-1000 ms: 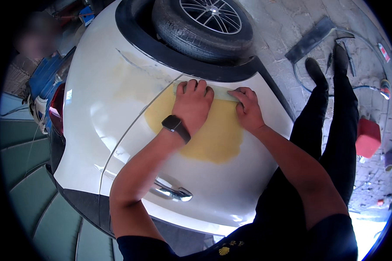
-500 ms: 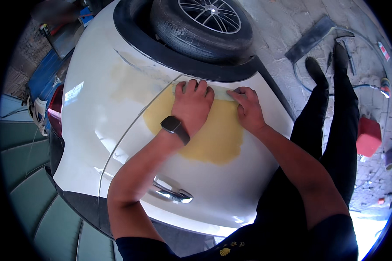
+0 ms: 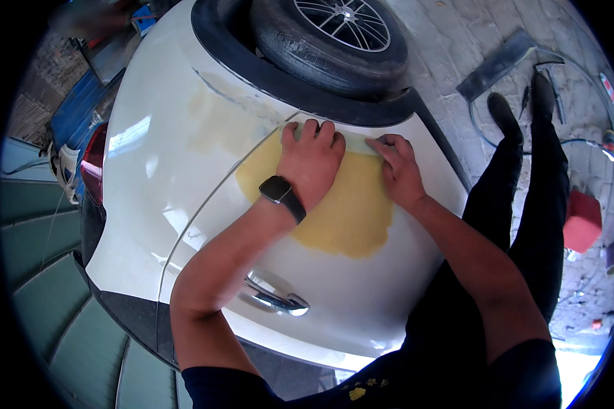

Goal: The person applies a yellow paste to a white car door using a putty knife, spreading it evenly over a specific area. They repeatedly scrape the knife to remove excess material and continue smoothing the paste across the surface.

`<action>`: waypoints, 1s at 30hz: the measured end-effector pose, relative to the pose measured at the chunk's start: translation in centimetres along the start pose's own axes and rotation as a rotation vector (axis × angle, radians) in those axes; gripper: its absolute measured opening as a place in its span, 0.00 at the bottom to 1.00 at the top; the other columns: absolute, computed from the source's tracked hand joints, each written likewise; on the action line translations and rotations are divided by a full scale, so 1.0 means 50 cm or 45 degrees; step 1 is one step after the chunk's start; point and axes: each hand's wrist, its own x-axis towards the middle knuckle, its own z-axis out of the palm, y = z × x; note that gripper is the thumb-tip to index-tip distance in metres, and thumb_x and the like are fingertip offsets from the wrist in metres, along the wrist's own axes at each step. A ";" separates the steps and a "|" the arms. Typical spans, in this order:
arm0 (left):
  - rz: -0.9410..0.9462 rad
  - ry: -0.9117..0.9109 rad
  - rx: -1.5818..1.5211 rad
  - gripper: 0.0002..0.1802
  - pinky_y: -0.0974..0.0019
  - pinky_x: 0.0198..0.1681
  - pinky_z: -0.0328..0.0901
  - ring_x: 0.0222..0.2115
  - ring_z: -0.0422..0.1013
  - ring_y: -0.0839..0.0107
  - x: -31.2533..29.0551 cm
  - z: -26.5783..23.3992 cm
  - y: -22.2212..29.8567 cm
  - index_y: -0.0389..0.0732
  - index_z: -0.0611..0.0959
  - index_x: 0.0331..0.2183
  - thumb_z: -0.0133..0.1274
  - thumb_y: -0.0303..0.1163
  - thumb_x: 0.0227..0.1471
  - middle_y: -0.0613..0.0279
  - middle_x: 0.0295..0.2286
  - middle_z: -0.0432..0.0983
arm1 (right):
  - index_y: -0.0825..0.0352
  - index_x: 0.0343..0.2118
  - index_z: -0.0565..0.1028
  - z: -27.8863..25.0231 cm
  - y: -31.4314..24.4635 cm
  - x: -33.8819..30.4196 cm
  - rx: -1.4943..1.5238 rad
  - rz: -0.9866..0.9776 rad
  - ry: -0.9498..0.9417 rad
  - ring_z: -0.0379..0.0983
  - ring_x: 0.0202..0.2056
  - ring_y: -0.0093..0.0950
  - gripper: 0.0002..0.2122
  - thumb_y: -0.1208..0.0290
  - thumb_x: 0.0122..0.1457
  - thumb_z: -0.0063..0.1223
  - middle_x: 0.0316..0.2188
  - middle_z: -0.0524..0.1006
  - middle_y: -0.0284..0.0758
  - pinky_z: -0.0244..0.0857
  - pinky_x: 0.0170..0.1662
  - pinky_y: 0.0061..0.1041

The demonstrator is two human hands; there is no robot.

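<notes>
A yellow filler patch covers part of the white car door, just below the dark wheel-arch trim. Along the patch's upper edge lies a narrow pale green strip, flat against the panel. My left hand, with a dark watch on its wrist, bends its fingers over the strip's left part and hides much of it. At the other end, my right hand grips the strip between thumb and fingers. Whether the strip is sandpaper or has a block under it, I cannot tell.
The wheel rises beyond the arch trim. A chrome door handle sticks out near my left forearm. On the paved floor at right lie a dark flat board, a hammer, a hose and a red container.
The whole view has shifted slightly, so the car appears a little farther right. Both hands keep their grip on the strip, in nearly the same place on the door.
</notes>
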 end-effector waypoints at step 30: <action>0.099 -0.109 -0.130 0.23 0.41 0.62 0.60 0.54 0.68 0.55 -0.029 -0.025 -0.036 0.41 0.84 0.53 0.53 0.26 0.54 0.57 0.48 0.73 | 0.55 0.61 0.79 0.018 -0.063 -0.048 0.044 0.178 -0.035 0.67 0.55 0.45 0.30 0.89 0.55 0.49 0.53 0.71 0.41 0.65 0.62 0.39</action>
